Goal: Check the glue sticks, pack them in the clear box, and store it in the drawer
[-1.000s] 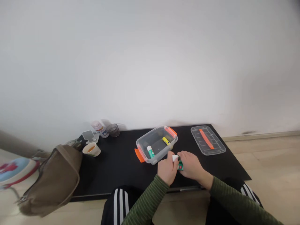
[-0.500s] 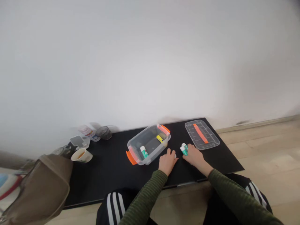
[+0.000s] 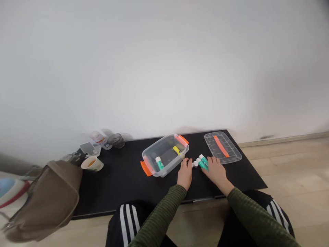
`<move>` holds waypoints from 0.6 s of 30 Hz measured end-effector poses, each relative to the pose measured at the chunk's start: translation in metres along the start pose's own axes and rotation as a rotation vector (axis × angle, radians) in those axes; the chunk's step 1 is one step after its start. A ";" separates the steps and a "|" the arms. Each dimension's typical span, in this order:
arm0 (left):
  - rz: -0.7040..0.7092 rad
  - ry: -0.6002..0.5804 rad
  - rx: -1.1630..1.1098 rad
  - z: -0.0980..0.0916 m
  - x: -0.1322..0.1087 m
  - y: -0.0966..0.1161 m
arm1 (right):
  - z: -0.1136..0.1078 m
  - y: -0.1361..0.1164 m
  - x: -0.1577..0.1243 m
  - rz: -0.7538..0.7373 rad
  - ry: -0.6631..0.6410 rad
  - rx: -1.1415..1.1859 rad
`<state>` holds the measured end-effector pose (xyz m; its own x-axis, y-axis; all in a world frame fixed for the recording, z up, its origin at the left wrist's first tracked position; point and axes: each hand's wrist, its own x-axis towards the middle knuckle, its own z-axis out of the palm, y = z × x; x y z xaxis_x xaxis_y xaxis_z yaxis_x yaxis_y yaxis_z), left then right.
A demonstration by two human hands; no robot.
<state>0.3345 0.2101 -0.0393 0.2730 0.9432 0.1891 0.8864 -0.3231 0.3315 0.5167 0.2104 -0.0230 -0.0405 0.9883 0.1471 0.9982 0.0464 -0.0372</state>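
Note:
Two green glue sticks with white caps (image 3: 203,162) lie side by side on the black table, and the fingers of my right hand (image 3: 215,171) rest spread against their right side. My left hand (image 3: 185,174) is on the table just left of them, its fingers bent beside small white round pieces (image 3: 195,164); whether it grips one is hidden. Behind my left hand stands an open clear box (image 3: 164,171) with orange latches. Inside it lie a green and white glue stick (image 3: 159,163) on the left and a yellow stick (image 3: 177,150) on the right.
A clear lid (image 3: 232,150) with an orange handle lies at the table's right end. On the left are a paper cup (image 3: 93,164) with an orange-brown drink, a bottle (image 3: 101,140), a dark glass (image 3: 116,140) and a brown bag (image 3: 56,195).
My right hand's fingers have spread out beside the glue sticks. My left hand has shifted slightly, and the white round pieces between the hands now show. The view has moved a little.

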 end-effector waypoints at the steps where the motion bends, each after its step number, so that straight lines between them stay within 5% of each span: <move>1: 0.007 0.009 -0.008 -0.004 -0.002 0.002 | 0.001 0.002 0.000 0.010 0.002 0.002; 7: 0.245 0.232 -0.087 -0.071 -0.023 0.012 | -0.022 -0.004 0.011 -0.021 0.220 0.130; 11: 0.176 0.516 -0.133 -0.124 -0.032 -0.016 | -0.066 -0.051 0.033 -0.236 0.332 0.313; 14: -0.097 0.623 -0.149 -0.145 -0.025 -0.056 | -0.091 -0.107 0.066 -0.402 0.039 0.280; 16: -0.281 0.625 -0.214 -0.148 -0.018 -0.081 | -0.094 -0.143 0.092 -0.278 -0.302 0.124; 18: -0.395 0.596 -0.290 -0.146 -0.014 -0.099 | -0.088 -0.170 0.118 -0.176 -0.474 0.058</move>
<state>0.1889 0.2177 0.0600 -0.3638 0.8182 0.4452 0.7204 -0.0559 0.6913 0.3456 0.3062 0.0877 -0.2366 0.9214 -0.3084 0.9710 0.2129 -0.1086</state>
